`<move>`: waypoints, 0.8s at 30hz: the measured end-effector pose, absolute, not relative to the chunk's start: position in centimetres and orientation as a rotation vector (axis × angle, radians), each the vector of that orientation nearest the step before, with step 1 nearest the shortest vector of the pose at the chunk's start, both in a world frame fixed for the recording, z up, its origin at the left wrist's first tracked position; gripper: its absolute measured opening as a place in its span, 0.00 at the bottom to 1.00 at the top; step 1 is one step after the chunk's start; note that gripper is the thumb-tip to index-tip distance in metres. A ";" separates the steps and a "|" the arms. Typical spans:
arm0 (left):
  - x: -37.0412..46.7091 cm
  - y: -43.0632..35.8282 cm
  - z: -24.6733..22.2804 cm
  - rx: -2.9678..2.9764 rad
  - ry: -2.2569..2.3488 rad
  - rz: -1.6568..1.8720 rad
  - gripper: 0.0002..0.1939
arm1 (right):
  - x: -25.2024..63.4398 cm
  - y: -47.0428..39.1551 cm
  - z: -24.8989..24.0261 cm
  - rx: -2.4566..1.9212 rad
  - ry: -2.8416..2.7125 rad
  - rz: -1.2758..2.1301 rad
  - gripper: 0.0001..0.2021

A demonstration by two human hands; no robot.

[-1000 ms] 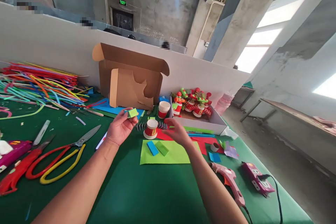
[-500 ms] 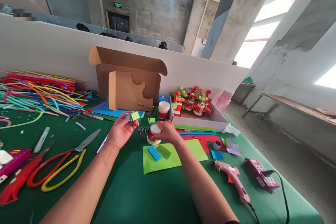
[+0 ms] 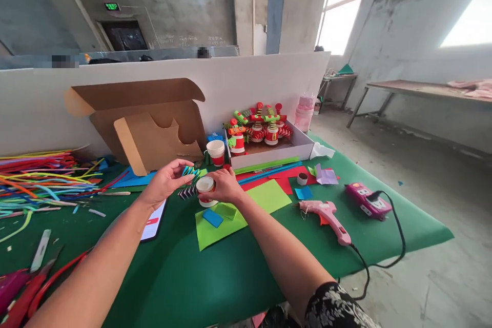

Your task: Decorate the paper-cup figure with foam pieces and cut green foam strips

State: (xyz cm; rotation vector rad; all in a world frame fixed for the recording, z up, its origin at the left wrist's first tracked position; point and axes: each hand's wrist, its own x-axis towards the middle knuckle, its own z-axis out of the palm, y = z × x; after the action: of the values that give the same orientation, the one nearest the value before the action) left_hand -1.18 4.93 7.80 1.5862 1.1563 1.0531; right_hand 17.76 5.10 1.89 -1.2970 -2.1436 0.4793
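Observation:
My left hand (image 3: 166,179) pinches an accordion-folded blue and green paper strip (image 3: 189,171) between thumb and fingers. My right hand (image 3: 225,185) is closed around a small red-and-white paper cup (image 3: 206,184), whose pale round end faces up. Just left of that cup is a dark zigzag-folded paper strip (image 3: 186,192); whether it is attached cannot be made out. In front of the cup, a blue paper piece (image 3: 212,218) and a folded green paper piece (image 3: 226,210) lie on a larger light-green sheet (image 3: 265,200).
Stacked paper cups (image 3: 216,152) stand beside a white box tray (image 3: 274,152) holding several cup figures. A pink glue gun (image 3: 326,218) and a purple power unit (image 3: 367,200) are at right. Left are an open cardboard box (image 3: 149,138), colourful pipe cleaners (image 3: 42,179) and a phone (image 3: 154,223).
The view has turned to the right. My left hand has brought the folded strip closer to the cup, and the strip's zigzag folds now show. My right hand stays on the cup.

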 end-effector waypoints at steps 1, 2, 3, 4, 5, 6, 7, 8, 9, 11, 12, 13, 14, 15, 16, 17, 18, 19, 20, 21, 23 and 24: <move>-1.0 5.3 8.0 1.686 1.196 0.996 0.25 | 17.7 5.1 1.8 -1.302 -2.139 0.494 0.23; -0.9 5.5 8.2 1.781 1.231 0.943 0.25 | 17.6 5.2 1.8 -1.310 -2.132 0.505 0.24; -0.8 5.8 8.3 1.869 1.259 0.891 0.24 | 17.6 5.2 1.8 -1.318 -2.126 0.511 0.24; -0.7 6.0 8.4 1.950 1.283 0.842 0.23 | 17.5 5.2 1.7 -1.325 -2.122 0.514 0.24; -0.6 6.2 8.5 2.022 1.306 0.798 0.23 | 17.4 5.3 1.7 -1.332 -2.119 0.513 0.24; -0.5 6.3 8.5 2.084 1.327 0.761 0.22 | 17.4 5.3 1.7 -1.341 -2.116 0.508 0.24; -0.4 6.4 8.5 2.137 1.346 0.729 0.21 | 17.3 5.4 1.7 -1.350 -2.118 0.504 0.24; -0.3 6.5 8.5 2.181 1.367 0.703 0.21 | 17.3 5.4 1.7 -1.358 -2.121 0.499 0.24; -0.2 6.5 8.5 2.217 1.391 0.679 0.20 | 17.2 5.4 1.6 -1.363 -2.126 0.493 0.25; 0.1 6.4 8.4 2.265 1.445 0.641 0.19 | 17.2 5.5 1.5 -1.366 -2.130 0.482 0.24; 0.3 6.4 8.4 2.282 1.471 0.624 0.18 | 17.2 5.6 1.5 -1.365 -2.129 0.478 0.23; 0.5 6.2 8.4 2.298 1.496 0.609 0.17 | 17.2 5.6 1.4 -1.361 -2.126 0.476 0.22; 0.7 6.1 8.4 2.313 1.517 0.599 0.16 | 17.1 5.6 1.3 -1.356 -2.122 0.474 0.22; 0.8 6.0 8.4 2.326 1.531 0.593 0.15 | 17.1 5.7 1.2 -1.350 -2.119 0.472 0.21; 1.0 5.8 8.4 2.337 1.539 0.589 0.14 | 17.1 5.7 1.2 -1.347 -2.115 0.470 0.22; 1.1 5.7 8.4 2.346 1.546 0.587 0.14 | 17.1 5.7 1.1 -1.345 -2.112 0.468 0.22; 1.2 5.6 8.3 2.353 1.550 0.587 0.14 | 17.1 5.7 1.1 -1.344 -2.110 0.467 0.22; 1.3 5.6 8.3 2.358 1.551 0.585 0.13 | 17.1 5.8 1.1 -1.344 -2.109 0.468 0.23; 1.3 5.5 8.2 2.362 1.550 0.581 0.13 | 17.1 5.8 1.0 -1.346 -2.106 0.470 0.23; 1.3 5.5 8.1 2.366 1.549 0.576 0.13 | 17.1 5.8 1.0 -1.348 -2.103 0.473 0.24; 1.4 5.5 8.0 2.368 1.551 0.571 0.13 | 17.0 5.8 1.0 -1.356 -2.095 0.473 0.24; 1.4 5.5 8.0 2.367 1.554 0.570 0.13 | 17.0 5.8 1.0 -1.359 -2.093 0.472 0.24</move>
State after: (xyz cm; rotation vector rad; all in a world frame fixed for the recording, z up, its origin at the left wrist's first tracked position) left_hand 1.37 5.55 7.97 2.3667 1.5538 0.5703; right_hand 17.03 5.79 0.99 -1.3594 -2.0935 0.4724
